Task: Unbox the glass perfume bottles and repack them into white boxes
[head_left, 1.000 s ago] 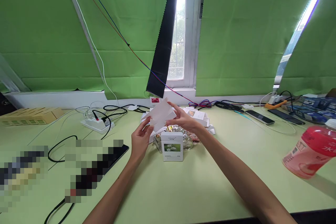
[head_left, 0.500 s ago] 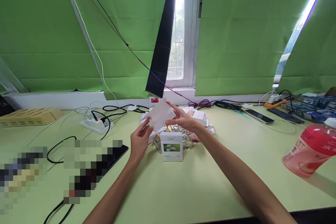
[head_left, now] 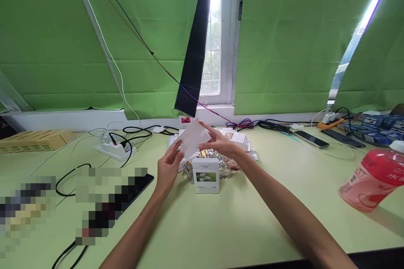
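Both hands hold a white paper box (head_left: 193, 136) tilted above the table, its plain side toward me. My left hand (head_left: 169, 167) pinches its lower left edge between thumb and fingers. On the right edge, my right hand (head_left: 220, 142) grips with thumb and fingers; a small flap sticks out there. Below them a small white box with a flower picture (head_left: 206, 176) stands upright. Behind it lie several shiny clear bottles (head_left: 225, 170), partly hidden. More white boxes (head_left: 243, 139) lie in a pile at the back.
A white power strip (head_left: 115, 150) with cables and a dark phone (head_left: 140, 189) are on the left. Tan boxes (head_left: 34, 141) line the far left. At right are a pink drink bottle (head_left: 368, 180), a phone (head_left: 311, 139) and blue boxes (head_left: 377, 128).
Almost nothing differs. Both hands keep their hold on the white paper box in nearly the same position, and the whole view has shifted very slightly.
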### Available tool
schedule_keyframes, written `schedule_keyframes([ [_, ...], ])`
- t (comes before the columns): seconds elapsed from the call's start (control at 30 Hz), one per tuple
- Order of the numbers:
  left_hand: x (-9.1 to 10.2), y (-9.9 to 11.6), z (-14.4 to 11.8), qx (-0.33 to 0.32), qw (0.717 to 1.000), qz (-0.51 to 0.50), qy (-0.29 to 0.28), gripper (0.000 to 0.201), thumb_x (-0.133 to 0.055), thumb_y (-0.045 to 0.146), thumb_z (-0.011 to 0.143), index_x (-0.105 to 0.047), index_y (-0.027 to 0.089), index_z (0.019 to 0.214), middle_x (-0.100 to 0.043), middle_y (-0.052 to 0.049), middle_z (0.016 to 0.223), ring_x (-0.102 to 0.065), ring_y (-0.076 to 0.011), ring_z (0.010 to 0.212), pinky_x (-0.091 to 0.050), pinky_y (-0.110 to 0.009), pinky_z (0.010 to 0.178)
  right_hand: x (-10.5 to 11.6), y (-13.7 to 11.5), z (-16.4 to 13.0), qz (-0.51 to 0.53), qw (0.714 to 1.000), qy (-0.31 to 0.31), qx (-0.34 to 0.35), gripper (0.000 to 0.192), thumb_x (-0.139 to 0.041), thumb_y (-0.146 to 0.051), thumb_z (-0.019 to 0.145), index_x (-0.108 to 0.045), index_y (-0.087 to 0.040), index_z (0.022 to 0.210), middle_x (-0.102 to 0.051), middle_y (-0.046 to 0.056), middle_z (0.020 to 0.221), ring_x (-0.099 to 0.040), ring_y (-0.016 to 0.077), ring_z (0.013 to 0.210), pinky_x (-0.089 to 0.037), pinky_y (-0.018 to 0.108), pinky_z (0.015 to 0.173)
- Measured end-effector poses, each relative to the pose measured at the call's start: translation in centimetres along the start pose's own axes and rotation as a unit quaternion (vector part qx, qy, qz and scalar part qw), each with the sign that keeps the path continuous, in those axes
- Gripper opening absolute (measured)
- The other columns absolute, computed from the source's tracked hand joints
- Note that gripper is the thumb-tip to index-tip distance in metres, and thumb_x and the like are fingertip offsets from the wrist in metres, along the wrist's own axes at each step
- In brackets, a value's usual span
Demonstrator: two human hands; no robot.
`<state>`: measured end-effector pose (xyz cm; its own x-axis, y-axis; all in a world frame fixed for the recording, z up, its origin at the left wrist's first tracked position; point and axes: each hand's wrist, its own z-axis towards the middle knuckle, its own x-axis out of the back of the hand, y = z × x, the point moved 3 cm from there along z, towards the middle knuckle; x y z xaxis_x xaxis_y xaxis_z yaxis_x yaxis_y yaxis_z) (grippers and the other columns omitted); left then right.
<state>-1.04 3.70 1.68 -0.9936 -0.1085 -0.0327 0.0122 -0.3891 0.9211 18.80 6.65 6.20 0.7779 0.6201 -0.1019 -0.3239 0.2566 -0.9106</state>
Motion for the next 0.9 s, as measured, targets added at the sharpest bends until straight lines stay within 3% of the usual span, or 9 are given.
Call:
schedule_keyframes([
  [0.23,0.0,0.4,-0.2,-0.006,1.000,0.014,0.009,0.074,-0.071,0.066,0.074,-0.068,0.017,0.129,-0.057,-0.015,0.144,-0.063,-0.0303,0.119,-0.054,-0.034,0.093,0.1,0.4,0.0,0.015,0.999,0.023,-0.016,0.109,-0.090,-0.025,0.066,-0.030,-0.033,0.156,-0.054,0.008,0.143,-0.066,0.0150,0.089,-0.061,0.029,0.078],
  [0.5,-0.2,0.7,-0.4,-0.016,1.000,0.004,0.026,0.070,-0.074,0.064,0.073,-0.070,0.017,0.125,-0.063,-0.016,0.137,-0.068,-0.0289,0.108,-0.057,-0.031,0.080,-0.1,0.3,-0.1,0.023,0.999,0.035,-0.025,0.110,-0.091,-0.026,0.065,-0.030,-0.033,0.157,-0.058,0.007,0.137,-0.067,0.0150,0.086,-0.061,0.029,0.077],
  [0.67,-0.2,1.0,-0.5,-0.037,0.998,0.002,0.044,0.059,-0.075,0.059,0.074,-0.070,0.016,0.114,-0.066,-0.016,0.129,-0.069,-0.0259,0.100,-0.057,-0.030,0.077,-0.2,0.4,-0.1,0.036,0.998,0.046,-0.030,0.112,-0.091,-0.025,0.064,-0.029,-0.030,0.157,-0.060,0.008,0.134,-0.067,0.0138,0.082,-0.061,0.028,0.076],
  [0.9,-0.1,1.1,-0.3,-0.082,0.994,-0.007,0.073,0.044,-0.077,0.055,0.074,-0.065,0.019,0.098,-0.068,-0.012,0.116,-0.065,-0.0232,0.104,-0.055,-0.028,0.077,-0.3,0.6,-0.1,0.052,0.997,0.045,-0.030,0.112,-0.091,-0.024,0.064,-0.029,-0.027,0.157,-0.058,0.012,0.137,-0.068,0.0128,0.080,-0.061,0.027,0.074],
])
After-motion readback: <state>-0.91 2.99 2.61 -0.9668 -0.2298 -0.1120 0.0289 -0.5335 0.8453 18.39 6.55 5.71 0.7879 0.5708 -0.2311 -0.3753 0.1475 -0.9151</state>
